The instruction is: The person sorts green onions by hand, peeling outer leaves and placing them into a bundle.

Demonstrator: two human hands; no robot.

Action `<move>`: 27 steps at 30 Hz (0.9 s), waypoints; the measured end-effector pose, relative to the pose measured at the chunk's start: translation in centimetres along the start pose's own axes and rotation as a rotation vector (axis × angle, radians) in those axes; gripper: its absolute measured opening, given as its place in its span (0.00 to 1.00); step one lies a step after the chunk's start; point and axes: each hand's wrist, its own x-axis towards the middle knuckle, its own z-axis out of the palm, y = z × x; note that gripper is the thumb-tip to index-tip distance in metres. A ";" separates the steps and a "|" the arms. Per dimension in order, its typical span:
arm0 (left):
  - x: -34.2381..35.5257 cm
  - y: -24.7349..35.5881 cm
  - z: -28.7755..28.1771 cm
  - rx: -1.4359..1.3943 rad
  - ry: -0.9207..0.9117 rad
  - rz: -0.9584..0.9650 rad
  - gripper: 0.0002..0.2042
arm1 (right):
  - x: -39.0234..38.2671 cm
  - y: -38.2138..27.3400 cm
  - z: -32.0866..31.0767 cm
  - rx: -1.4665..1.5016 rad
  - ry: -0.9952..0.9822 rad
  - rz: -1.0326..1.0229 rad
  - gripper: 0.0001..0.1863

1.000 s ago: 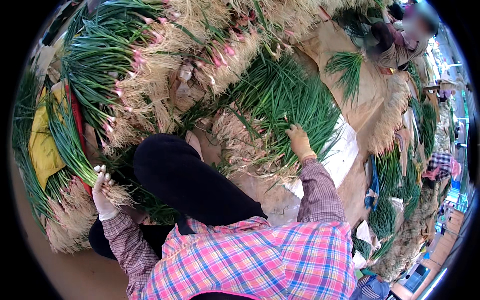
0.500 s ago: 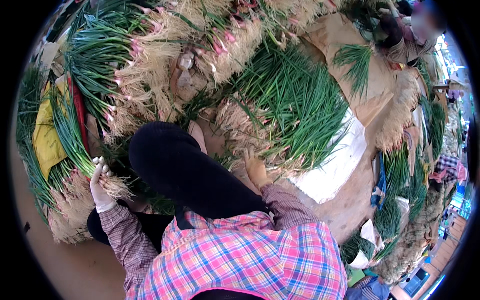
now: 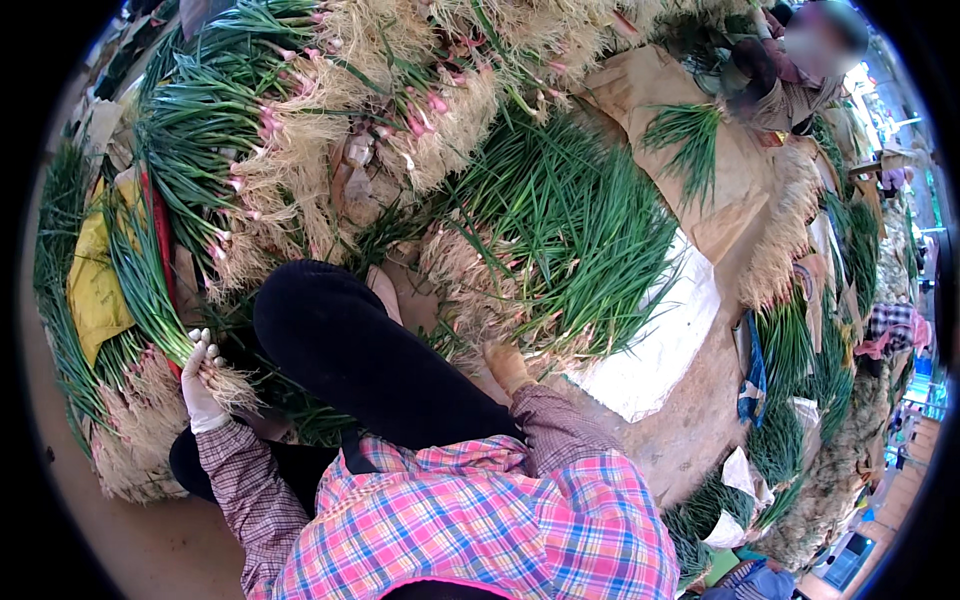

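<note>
My left hand, in a pale glove, is closed round a bunch of spring onions just above their roots. The green tops slope up and away to the far left, and whitish bulbs and stringy roots stick out at the fingers. My right hand, in a tan glove, is at the near, root side of a large heap of loose spring onions. Its fingers are bent down against the roots; what they hold, if anything, is hidden. The heap lies partly on a white sheet.
Bundled spring onions are stacked at the far left, by a yellow sack. Brown paper lies beyond the heap, with a small bunch on it. More bundles line the right. Another person sits at the far right.
My right hand's fingers, stretched toward the roots before, are now bent down at them. My left hand keeps its bunch. The whole view has shifted slightly.
</note>
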 end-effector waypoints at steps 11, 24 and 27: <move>1.0 -0.8 -0.7 -0.062 -0.059 0.017 0.10 | -4.5 1.4 -21.4 0.615 0.586 0.136 0.21; 0.1 9.0 -2.9 -0.453 -0.446 0.015 0.14 | -8.8 5.3 -51.6 0.694 1.598 0.051 0.09; -0.2 15.4 1.6 -0.407 -0.660 0.036 0.13 | -9.0 4.3 -50.2 0.422 1.471 -0.017 0.10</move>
